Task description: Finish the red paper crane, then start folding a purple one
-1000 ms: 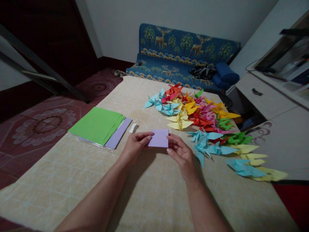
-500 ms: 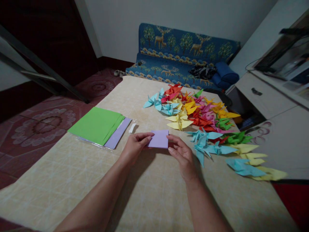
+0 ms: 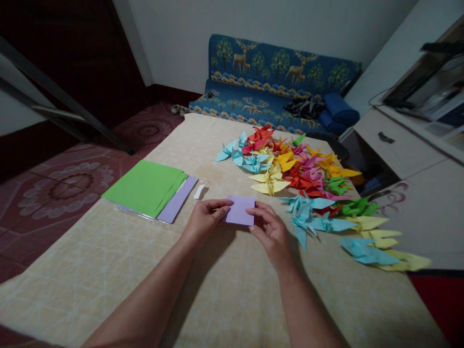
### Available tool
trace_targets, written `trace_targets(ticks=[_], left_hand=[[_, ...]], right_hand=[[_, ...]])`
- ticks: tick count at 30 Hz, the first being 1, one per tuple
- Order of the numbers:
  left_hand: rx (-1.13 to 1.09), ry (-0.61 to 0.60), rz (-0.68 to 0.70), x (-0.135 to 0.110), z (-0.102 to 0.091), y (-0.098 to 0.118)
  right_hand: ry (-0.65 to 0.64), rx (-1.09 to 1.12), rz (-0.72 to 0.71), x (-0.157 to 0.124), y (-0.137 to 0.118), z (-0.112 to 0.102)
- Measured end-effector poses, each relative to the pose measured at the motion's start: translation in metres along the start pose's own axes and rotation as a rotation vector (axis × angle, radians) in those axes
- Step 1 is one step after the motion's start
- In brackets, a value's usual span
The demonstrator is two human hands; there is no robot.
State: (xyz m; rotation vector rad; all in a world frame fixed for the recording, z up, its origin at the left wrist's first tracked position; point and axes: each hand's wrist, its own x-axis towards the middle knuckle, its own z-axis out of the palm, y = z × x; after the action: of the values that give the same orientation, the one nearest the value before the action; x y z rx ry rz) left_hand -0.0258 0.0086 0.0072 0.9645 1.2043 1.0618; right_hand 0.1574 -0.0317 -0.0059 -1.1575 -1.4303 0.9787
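A small square of folded purple paper (image 3: 239, 211) is held just over the table, between my two hands. My left hand (image 3: 207, 216) pinches its left edge, thumb on top and fingers beneath. At the right edge, my right hand (image 3: 270, 229) touches the paper with bent fingers, one fingertip on its face and the thumb by its lower corner. To the right lie many folded paper cranes (image 3: 286, 162) in blue, red, yellow, orange, pink and green. A stack of green paper sheets (image 3: 145, 186) rests on the left, with purple sheets (image 3: 177, 203) under it.
A patterned cream cloth covers the table (image 3: 108, 275). A small white scrap (image 3: 198, 192) lies beside the sheets. Behind the table stands a blue sofa (image 3: 253, 92) with a deer pattern. A white cabinet (image 3: 413, 145) is at the right, a metal ladder (image 3: 61, 96) at the left.
My right hand has shifted slightly left, its fingertip now over the purple paper's face. The paper has turned a little, its right side coming slightly nearer to me.
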Motion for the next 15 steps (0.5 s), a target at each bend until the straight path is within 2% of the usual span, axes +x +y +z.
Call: trace_targets(ticks=[5,9,11,15], left_hand=[[0.182,-0.028,0.087,-0.001,0.0,-0.002],[0.308,-0.145,0.07,-0.001,-0.002,-0.009],[0.471,-0.178,0.168,-0.001,-0.004,-0.012],[0.793,-0.159,0.459,-0.006,-0.013,-0.011]], right_hand=[[0.071,-0.285,-0.15,-0.001,0.0,0.003],[0.004,-0.475,-0.213,0.0,-0.001,-0.001],[-0.083,-0.57,-0.228,0.0,0.0,-0.004],[-0.218,-0.669,-0.218,0.001,0.004,-0.009]])
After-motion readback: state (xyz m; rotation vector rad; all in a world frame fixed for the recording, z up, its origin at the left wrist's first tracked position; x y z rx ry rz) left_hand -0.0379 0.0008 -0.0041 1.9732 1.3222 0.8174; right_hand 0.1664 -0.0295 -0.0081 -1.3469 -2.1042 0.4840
